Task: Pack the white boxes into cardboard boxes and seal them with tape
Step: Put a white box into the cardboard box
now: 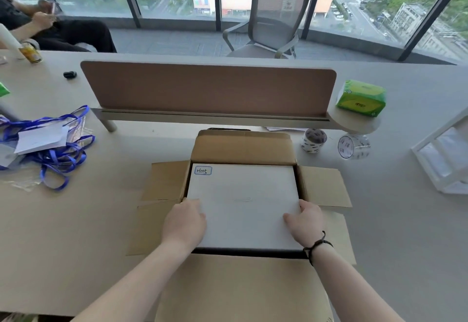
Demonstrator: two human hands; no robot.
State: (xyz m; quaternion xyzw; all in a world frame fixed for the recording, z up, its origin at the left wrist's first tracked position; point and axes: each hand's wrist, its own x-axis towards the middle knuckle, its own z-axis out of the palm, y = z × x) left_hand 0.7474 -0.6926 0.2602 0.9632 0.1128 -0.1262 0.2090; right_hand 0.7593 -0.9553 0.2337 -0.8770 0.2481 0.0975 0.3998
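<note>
A white box (243,202) lies flat in an open carton (244,149) at the middle of the counter (76,215), its top face level with the carton's rim and a small handwritten label (202,170) at its far left corner. The carton's four flaps are folded outward: the far one stands up behind the box, the side ones lie on the counter, and the near one spreads toward the person. The left hand (184,223) grips the box's near left corner, fingers curled over the edge. The right hand (305,221) holds the near right corner, thumb on the top face and fingers wrapped round the side; a dark cord (316,244) circles that wrist. Just beyond the carton's right side stand two tape rolls (313,140), side by side, the right one clear. A green tissue pack (361,97) sits on the end of the divider (207,88) shelf. To the left lie blue lanyards (58,154) with clear badge holders. A white rack (445,159) stands at the right edge, and a mesh chair (274,18) is beyond the counter by the windows.
</note>
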